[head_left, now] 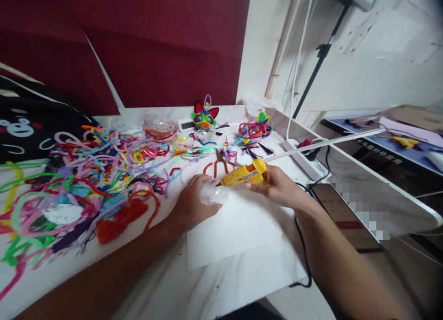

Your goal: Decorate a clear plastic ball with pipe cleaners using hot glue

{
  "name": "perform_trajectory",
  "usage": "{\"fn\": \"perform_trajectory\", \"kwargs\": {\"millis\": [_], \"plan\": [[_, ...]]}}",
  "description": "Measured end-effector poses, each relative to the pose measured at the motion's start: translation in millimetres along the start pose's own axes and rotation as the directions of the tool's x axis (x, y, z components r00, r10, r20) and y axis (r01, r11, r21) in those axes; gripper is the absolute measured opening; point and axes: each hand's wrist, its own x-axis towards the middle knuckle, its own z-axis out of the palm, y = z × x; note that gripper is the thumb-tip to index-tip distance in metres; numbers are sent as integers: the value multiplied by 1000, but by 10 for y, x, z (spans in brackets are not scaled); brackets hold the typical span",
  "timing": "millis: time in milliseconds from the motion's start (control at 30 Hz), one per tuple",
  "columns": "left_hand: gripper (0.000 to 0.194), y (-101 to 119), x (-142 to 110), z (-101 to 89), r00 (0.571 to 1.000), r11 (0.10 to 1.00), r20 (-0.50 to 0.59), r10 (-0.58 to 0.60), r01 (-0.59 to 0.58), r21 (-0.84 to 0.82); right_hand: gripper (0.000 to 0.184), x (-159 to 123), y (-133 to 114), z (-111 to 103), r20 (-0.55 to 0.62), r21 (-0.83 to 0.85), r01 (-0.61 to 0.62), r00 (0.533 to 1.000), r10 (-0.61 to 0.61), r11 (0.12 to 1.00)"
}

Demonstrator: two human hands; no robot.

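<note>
My left hand point(194, 204) is wrapped round a clear plastic ball point(212, 194) with small coloured specks, above a white sheet of paper point(235, 239). In my right hand point(278, 186) is a yellow hot glue gun point(246, 173), a white glue stick point(321, 142) jutting out of its back. The gun's dark nozzle points left and down and meets the ball's upper right side in view; whether it touches, I cannot tell. Just behind the ball lie pliers point(220, 162) with orange handles.
A tangle of pipe cleaners point(114, 158) covers the left side, with an orange tassel point(119, 223) in front. Two colourful pipe-cleaner figures point(205, 117) stand at the back. To the right are a power strip point(308, 165), a phone point(342, 214) and a black cable point(303, 251).
</note>
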Motion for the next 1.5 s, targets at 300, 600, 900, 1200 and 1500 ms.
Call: {"fn": "perform_trajectory", "kwargs": {"millis": [300, 600, 900, 1200, 1500], "plan": [[56, 35, 2, -21, 1000, 1000, 2, 2, -2, 4, 31, -1, -15, -4, -4, 8, -16, 1000, 16, 1000], [55, 43, -2, -20, 1000, 1000, 14, -17, 17, 0, 30, -3, 4, -7, -8, 4, -15, 1000, 15, 1000], [55, 51, -9, -18, 999, 999, 27, -32, 33, -11, 31, 0, 5, -7, -15, -4, -31, 999, 31, 1000], [54, 39, -19, -20, 999, 999, 39, -32, 32, -2, 31, -4, 8, -10, -6, -12, -27, 1000, 27, 1000], [53, 41, -22, -10, 999, 1000, 32, -29, 29, 2, 30, -9, -33, -11, -18, -32, -36, 999, 35, 999]]}}
